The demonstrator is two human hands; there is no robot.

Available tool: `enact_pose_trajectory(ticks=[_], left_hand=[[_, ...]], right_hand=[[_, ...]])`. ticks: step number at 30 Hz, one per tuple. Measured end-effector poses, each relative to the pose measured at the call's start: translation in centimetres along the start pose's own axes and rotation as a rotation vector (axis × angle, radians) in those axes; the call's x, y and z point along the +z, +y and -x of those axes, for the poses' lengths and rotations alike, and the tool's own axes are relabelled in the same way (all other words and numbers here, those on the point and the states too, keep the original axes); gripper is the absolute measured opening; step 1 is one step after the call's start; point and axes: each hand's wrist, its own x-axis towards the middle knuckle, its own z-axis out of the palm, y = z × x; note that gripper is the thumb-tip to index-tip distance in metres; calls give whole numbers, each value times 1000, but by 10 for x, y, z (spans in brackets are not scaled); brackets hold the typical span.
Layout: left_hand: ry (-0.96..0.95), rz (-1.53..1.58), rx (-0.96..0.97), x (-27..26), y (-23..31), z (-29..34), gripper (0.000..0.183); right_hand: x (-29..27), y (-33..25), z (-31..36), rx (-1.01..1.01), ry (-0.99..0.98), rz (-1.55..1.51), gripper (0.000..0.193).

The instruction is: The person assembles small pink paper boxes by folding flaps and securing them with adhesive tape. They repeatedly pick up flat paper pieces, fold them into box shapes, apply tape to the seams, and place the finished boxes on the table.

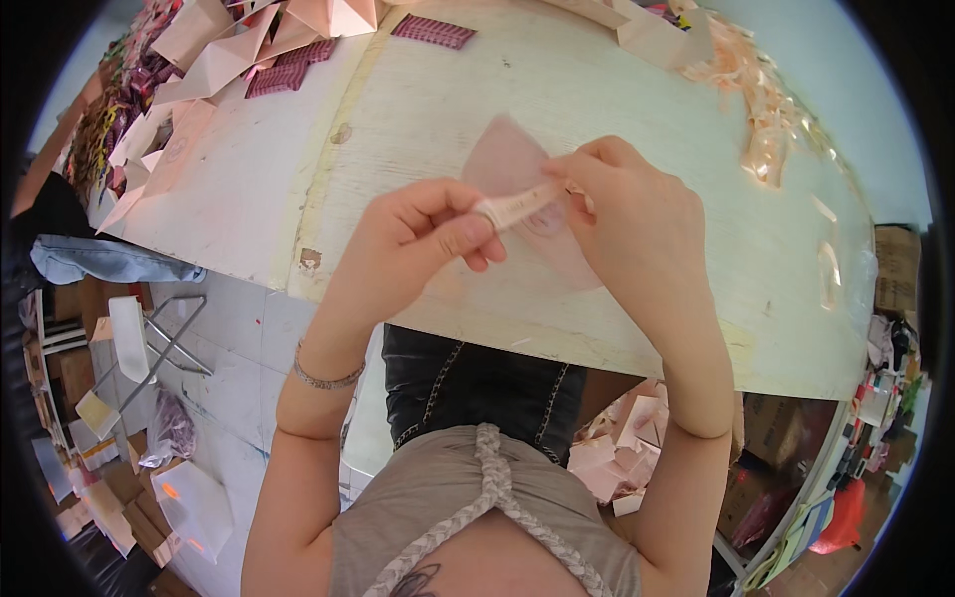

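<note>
Between my two hands a short pale pink printed strip (519,207) is stretched at a slant above the table. My left hand (423,239) is closed on its lower left end, thumb pressed against the fingers. At the upper right end, the fingertips of my right hand (632,209) pinch the strip; their exact grip is partly hidden and slightly blurred. Just behind the strip is a thin, translucent pink sheet or pouch (502,154) with a pointed top. Part of it is covered by my hands, and I cannot tell whether it lies on the table or hangs from the strip.
On the pale worktable (398,109), folded pink card pieces (214,65) pile up at the far left beside purple checked packets (433,32). Peach ribbons (766,129) lie far right. Below stand a folding stool (129,338) and a heap of pink card pieces (622,448).
</note>
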Motion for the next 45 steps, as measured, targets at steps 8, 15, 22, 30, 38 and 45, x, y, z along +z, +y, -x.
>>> enact_pose_trajectory(ticks=[8,15,22,30,38,45], left_hand=[[-58,-108,33,34,-13,4,11],[280,-218,363,66,-47,-12,11],[291,-288,454,76,-43,-45,10],[404,69,205,73,-28,-44,12],[101,-93,208,61,-22,-47,21],[314,-557,294,75,-19,-53,46]], right_hand=[[18,21,18,-131,338,-349,18],[11,42,5,-109,222,-667,16],[16,39,4,-4,271,-901,16],[-5,83,-38,389,232,-1168,31],[54,87,-126,483,0,-1466,23],[-52,-18,-89,232,111,-1312,28]])
